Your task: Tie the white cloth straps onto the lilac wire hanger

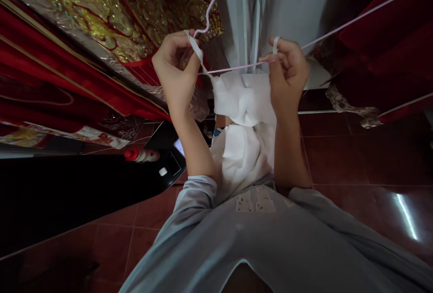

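Note:
A thin pale pink hanger (235,68) is held up in front of me, its bar running from my left hand past my right hand. My left hand (179,65) is closed at the hanger's left end, with a white ribbon loop (197,50) pinched between thumb and fingers. Near the bar, my right hand (289,70) is closed on a second white loop (276,45) that passes over a fingertip. Below the bar, a white cloth garment (245,99) hangs in folds between my forearms; its lower part is bunched near my body.
Red and gold sequined garments (145,9) hang at the left, dark red cloth (389,40) at the right. A black table (84,194) carries a red-capped bottle (142,155), a phone (174,163) and a small white case (163,171). Red tiles (365,157) cover the floor.

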The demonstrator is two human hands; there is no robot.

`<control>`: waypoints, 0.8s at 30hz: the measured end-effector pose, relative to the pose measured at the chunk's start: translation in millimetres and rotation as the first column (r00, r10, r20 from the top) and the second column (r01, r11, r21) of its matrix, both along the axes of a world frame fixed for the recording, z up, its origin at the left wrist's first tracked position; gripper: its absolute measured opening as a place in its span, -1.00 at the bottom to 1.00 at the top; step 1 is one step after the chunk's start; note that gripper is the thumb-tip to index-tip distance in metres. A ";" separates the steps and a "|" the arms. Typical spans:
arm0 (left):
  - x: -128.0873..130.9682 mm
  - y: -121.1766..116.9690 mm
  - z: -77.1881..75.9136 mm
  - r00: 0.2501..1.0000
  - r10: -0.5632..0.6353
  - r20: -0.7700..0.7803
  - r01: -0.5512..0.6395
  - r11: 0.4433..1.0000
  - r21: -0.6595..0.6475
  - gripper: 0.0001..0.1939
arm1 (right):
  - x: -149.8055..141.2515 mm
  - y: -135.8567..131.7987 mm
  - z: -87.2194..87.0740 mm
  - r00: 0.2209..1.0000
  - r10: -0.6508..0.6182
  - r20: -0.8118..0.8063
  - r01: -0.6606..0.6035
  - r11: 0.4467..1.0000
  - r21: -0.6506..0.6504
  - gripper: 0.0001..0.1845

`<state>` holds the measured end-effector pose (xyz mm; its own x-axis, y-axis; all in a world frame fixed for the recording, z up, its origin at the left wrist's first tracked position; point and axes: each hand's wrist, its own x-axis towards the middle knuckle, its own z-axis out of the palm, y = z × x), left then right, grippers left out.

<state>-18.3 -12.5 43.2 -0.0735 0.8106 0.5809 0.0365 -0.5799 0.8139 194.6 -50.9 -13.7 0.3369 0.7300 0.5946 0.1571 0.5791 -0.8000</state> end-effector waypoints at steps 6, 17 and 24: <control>17.5 8.3 11.7 0.969 -0.041 -0.243 0.060 0.996 0.071 -0.62 | 3.1 -1.2 1.5 1.000 0.008 -0.008 -0.008 1.000 -0.016 -0.71; 25.8 13.1 23.2 0.951 -0.011 -0.310 0.083 0.972 0.221 -0.66 | -0.4 -3.9 1.0 1.000 0.026 -0.017 -0.026 0.999 0.041 -0.67; 20.4 1.1 -19.5 0.992 0.112 0.065 -0.115 0.992 0.052 -0.54 | -2.2 -10.0 4.5 0.998 0.056 -0.034 -0.055 0.998 0.039 -0.74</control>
<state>2.1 -11.4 23.6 -0.2003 0.7614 0.6166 0.0556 -0.6195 0.7830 192.3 -60.9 -9.3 0.3178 0.7251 0.6110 0.0960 0.6165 -0.7815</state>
